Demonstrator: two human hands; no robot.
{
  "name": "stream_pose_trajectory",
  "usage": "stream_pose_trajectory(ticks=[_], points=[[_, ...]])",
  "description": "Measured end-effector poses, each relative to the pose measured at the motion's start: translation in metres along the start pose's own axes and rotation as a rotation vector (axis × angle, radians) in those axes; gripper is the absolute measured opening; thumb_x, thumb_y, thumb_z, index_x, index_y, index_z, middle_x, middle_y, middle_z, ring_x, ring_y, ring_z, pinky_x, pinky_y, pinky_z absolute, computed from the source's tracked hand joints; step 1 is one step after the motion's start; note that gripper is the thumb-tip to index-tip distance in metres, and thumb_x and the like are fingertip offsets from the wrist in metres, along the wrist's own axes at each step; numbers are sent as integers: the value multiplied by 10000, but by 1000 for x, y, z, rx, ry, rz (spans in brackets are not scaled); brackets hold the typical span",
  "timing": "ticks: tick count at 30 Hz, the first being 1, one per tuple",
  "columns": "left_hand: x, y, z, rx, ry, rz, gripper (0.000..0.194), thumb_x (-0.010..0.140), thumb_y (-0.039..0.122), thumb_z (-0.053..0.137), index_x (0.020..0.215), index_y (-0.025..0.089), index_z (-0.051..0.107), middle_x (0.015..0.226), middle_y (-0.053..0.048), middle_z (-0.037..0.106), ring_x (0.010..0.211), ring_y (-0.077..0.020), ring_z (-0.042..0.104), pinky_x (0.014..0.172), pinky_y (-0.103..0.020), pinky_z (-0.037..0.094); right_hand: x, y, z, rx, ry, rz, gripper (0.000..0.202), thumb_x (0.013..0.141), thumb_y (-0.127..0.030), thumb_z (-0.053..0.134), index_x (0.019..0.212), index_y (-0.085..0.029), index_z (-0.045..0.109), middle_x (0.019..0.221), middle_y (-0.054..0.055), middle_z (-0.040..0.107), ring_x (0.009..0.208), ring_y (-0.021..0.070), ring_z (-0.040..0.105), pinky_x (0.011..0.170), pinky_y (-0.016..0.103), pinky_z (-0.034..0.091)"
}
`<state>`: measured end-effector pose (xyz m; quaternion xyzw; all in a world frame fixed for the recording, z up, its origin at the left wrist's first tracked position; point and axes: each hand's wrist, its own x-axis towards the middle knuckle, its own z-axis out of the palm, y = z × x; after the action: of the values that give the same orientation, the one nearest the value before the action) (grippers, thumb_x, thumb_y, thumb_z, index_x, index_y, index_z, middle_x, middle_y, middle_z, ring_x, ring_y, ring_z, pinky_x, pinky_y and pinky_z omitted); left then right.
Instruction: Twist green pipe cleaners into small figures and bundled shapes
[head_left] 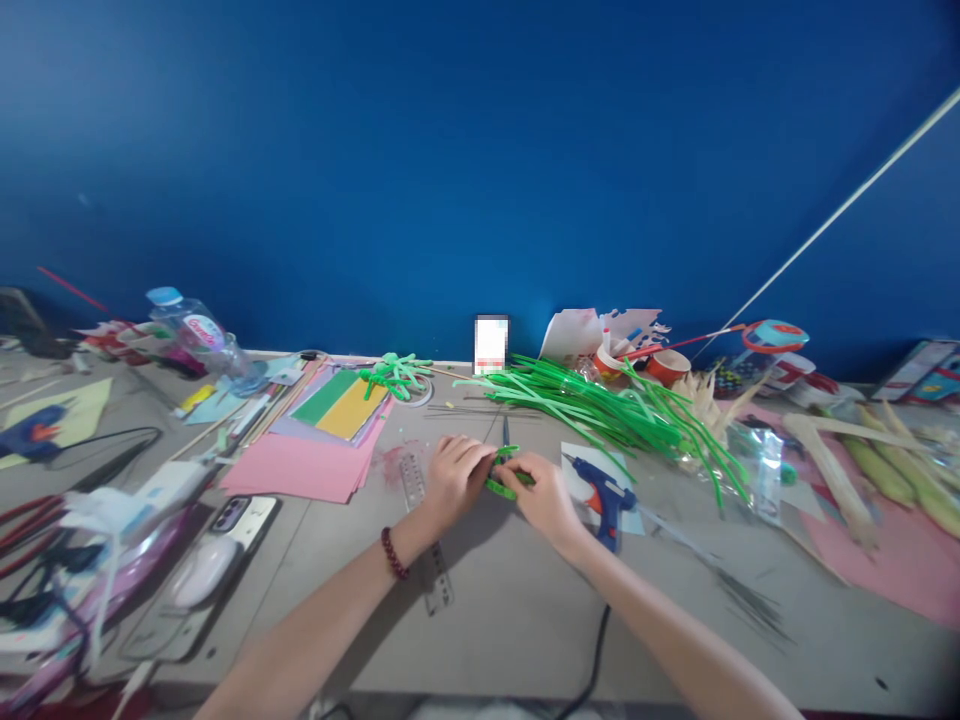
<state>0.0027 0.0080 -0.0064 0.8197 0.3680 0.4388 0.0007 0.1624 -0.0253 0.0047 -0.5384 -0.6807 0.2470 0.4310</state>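
Above the middle of the table, my left hand (457, 476) and my right hand (547, 492) meet with bent fingers on a small bent green pipe cleaner (501, 490). The fingertips cover part of it. Just beyond them points a dark narrow tool tip (506, 432), its other end hidden by the hands. A clear ruler (439, 588) lies partly beneath my left wrist, which wears a dark red bead bracelet. Close to the right hand rests a blue glue gun (613, 508) on white paper.
Long green pipe cleaners (622, 405) are heaped at the back right. Pink paper (307, 468) and coloured sheets lie left, below a green pipe cleaner shape (397, 376). A phone (251, 518), a white mouse (208, 570) and a plastic bottle (196, 328) are further left. A black cable (598, 650) runs toward the front edge.
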Motion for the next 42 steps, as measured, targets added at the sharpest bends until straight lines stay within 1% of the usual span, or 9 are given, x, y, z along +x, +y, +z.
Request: stream_pose_trajectory(ticks=[5,9,12,19,22,26,30,36,42], points=[[3,-2,-2,79,-13,16,104,892,182,488,832,182,572,746,-17,647,705,-150,553,660,-307,345,1,-1,-6,-131,71,-182,157,845,-238,525,810,-181,667,717,40,618,619,147,555,601,252,428],[4,-2,-3,117,-69,111,117,893,160,470,837,178,571,710,-12,628,688,-147,539,644,-304,335,2,-3,-13,-277,121,-340,204,885,-213,484,848,-193,684,773,63,640,732,181,563,679,286,437],[3,-2,-1,109,-94,178,128,888,135,456,862,176,575,715,-15,630,688,-146,536,643,-305,337,3,-2,-17,-333,142,-373,222,897,-222,484,863,-206,703,763,60,631,736,185,538,686,297,430],[5,4,-2,-96,-121,176,116,888,146,450,890,181,561,774,-45,629,715,-159,530,644,-298,400,16,14,-21,-34,136,-142,197,838,-317,573,797,-207,731,772,60,629,740,187,568,690,309,457],[5,9,-5,-204,-75,128,101,877,135,464,896,181,552,797,-53,619,736,-158,528,668,-297,431,21,20,-18,144,75,6,211,789,-350,599,746,-188,727,740,58,639,700,181,589,669,301,462],[2,12,-5,-256,4,51,100,864,129,470,906,182,544,800,-53,595,749,-157,528,692,-300,449,19,18,-11,277,-9,103,248,740,-387,596,688,-174,711,656,39,631,628,168,570,611,280,447],[-2,12,-4,-214,80,-35,81,865,147,469,886,186,537,798,-45,590,756,-157,538,701,-299,443,8,5,-4,279,-90,141,335,798,-403,538,611,-157,669,579,23,600,562,152,529,542,254,399],[0,7,-1,-81,72,-60,89,871,150,465,845,178,545,795,-50,605,749,-160,530,685,-284,411,-5,-5,-3,-60,-7,-119,279,878,-275,479,714,-178,683,687,55,650,652,164,558,623,260,400],[4,1,-1,50,-39,71,143,879,113,434,875,181,559,767,-43,612,725,-169,532,642,-280,383,-3,-5,-11,-358,91,-387,239,890,-203,464,755,-183,660,690,66,621,692,180,528,653,278,389]])
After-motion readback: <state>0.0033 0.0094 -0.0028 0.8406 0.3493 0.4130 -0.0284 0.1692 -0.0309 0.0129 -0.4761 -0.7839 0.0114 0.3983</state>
